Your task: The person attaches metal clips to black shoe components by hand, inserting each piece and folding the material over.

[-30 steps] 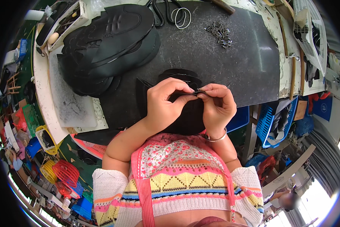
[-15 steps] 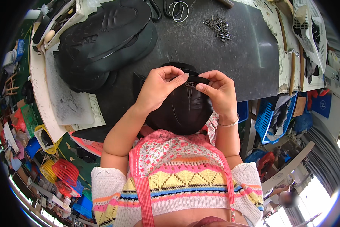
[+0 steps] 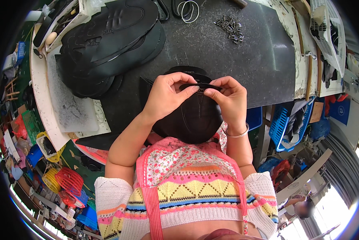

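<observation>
A black leather shoe upper (image 3: 195, 120) with stitched seams lies across my lap against the table's near edge. My left hand (image 3: 167, 96) pinches one end of a narrow black strip (image 3: 201, 86) at the upper's far end. At the other end of that strip, my right hand (image 3: 230, 100) grips it between thumb and fingers. A small metal ornament shows partly beneath the strip, between my thumbs. Beyond my hands, more black leather (image 3: 187, 71) curves on the table; whether it joins the same upper I cannot tell.
Stacked black leather uppers (image 3: 107, 48) fill the table's left side. Small metal buckles (image 3: 230, 29) lie in a heap at the back, with a white elastic loop (image 3: 188, 12) to their left. Right of the table sits a blue basket (image 3: 285, 126) holding cloth.
The strip has tipped over, so its edge now faces up and the metal ornament is more covered. My right hand has shifted slightly left.
</observation>
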`<control>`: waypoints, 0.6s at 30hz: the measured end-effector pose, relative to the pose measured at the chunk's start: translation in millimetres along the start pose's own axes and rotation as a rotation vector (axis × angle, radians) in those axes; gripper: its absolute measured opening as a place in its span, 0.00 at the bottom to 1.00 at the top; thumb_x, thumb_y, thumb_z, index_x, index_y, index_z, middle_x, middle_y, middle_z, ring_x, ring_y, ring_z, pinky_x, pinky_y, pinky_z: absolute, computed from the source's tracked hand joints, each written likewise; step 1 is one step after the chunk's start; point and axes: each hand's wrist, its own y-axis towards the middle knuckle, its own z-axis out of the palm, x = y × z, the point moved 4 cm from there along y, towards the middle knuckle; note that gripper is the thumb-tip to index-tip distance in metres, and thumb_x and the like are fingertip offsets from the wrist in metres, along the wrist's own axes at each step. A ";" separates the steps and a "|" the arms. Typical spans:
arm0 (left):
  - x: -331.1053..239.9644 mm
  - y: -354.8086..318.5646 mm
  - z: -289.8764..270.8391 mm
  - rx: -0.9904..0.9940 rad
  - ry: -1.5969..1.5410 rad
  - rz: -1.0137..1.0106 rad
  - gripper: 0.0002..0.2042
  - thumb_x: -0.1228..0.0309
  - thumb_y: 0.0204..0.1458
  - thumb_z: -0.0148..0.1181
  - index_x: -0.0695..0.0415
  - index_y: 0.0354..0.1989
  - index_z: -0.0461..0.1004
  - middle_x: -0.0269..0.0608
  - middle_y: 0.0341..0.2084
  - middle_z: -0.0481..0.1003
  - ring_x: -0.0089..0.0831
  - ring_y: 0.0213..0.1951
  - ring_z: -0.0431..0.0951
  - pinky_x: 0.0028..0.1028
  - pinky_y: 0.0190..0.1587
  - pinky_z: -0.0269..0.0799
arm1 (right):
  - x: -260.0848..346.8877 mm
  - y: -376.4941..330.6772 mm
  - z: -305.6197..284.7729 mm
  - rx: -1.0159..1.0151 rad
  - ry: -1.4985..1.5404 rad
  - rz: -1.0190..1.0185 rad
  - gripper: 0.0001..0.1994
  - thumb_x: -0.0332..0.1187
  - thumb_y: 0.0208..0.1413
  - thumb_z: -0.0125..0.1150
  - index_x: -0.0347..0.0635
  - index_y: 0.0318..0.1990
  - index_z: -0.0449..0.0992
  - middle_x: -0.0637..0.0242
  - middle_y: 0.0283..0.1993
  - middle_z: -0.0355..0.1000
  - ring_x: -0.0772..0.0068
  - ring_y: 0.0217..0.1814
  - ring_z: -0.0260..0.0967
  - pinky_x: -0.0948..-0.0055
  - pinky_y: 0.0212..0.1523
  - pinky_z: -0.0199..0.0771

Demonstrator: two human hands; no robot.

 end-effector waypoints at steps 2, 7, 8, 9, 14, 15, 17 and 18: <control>-1.0 -1.6 0.2 -0.037 0.062 0.007 0.08 0.80 0.46 0.65 0.66 0.35 0.75 0.38 0.32 0.77 0.20 0.36 0.76 0.20 0.40 0.73 | 5.0 -2.7 2.6 0.013 -0.100 -0.031 0.07 0.15 0.45 0.64 0.30 0.32 0.73 0.61 0.33 0.75 0.77 0.35 0.74 0.80 0.39 0.76; -18.5 -18.4 11.0 -0.115 0.481 0.483 0.08 0.84 0.40 0.66 0.63 0.30 0.76 0.40 0.29 0.76 0.26 0.32 0.79 0.20 0.32 0.73 | 0.2 -12.7 3.0 -0.077 -0.300 -0.299 0.10 0.12 0.40 0.64 0.33 0.30 0.72 0.60 0.33 0.76 0.73 0.36 0.75 0.77 0.39 0.76; -21.4 -22.5 13.6 -0.155 0.554 0.590 0.09 0.85 0.39 0.65 0.63 0.30 0.76 0.41 0.28 0.77 0.29 0.31 0.79 0.22 0.32 0.74 | 3.3 -16.5 4.4 -0.101 -0.305 -0.441 0.11 0.11 0.39 0.64 0.33 0.28 0.71 0.59 0.33 0.76 0.71 0.36 0.75 0.76 0.39 0.76; -24.5 -28.4 18.1 -0.195 0.628 0.698 0.09 0.86 0.38 0.65 0.63 0.30 0.76 0.43 0.28 0.77 0.32 0.31 0.80 0.23 0.31 0.75 | 7.2 -21.3 6.9 -0.124 -0.309 -0.583 0.12 0.10 0.38 0.64 0.34 0.27 0.70 0.58 0.33 0.76 0.69 0.36 0.76 0.75 0.38 0.76; -27.1 -36.4 25.8 -0.203 0.609 0.873 0.10 0.90 0.37 0.60 0.64 0.29 0.75 0.46 0.27 0.76 0.36 0.31 0.81 0.27 0.34 0.80 | 5.6 -31.3 9.9 -0.196 -0.256 -0.758 0.14 0.06 0.36 0.55 0.34 0.27 0.68 0.55 0.32 0.75 0.62 0.36 0.77 0.71 0.38 0.78; -26.2 -36.6 25.5 -0.203 0.608 0.872 0.10 0.90 0.37 0.60 0.64 0.29 0.75 0.46 0.27 0.76 0.36 0.31 0.81 0.27 0.34 0.80 | 6.4 -32.1 10.1 -0.196 -0.256 -0.757 0.14 0.06 0.36 0.55 0.34 0.27 0.68 0.55 0.32 0.75 0.62 0.36 0.77 0.71 0.38 0.78; -26.0 -38.5 25.6 -0.204 0.616 0.929 0.12 0.92 0.35 0.57 0.64 0.28 0.74 0.45 0.27 0.76 0.37 0.30 0.81 0.27 0.33 0.80 | 10.1 -33.5 12.5 -0.175 -0.287 -0.765 0.14 0.05 0.36 0.53 0.35 0.27 0.68 0.56 0.31 0.75 0.63 0.36 0.76 0.71 0.37 0.78; -26.5 -38.4 25.6 -0.204 0.616 0.928 0.12 0.92 0.35 0.57 0.64 0.28 0.74 0.45 0.27 0.76 0.37 0.30 0.81 0.27 0.33 0.80 | 11.2 -34.5 13.3 -0.175 -0.288 -0.764 0.14 0.05 0.36 0.53 0.35 0.27 0.68 0.56 0.31 0.75 0.63 0.36 0.76 0.71 0.37 0.78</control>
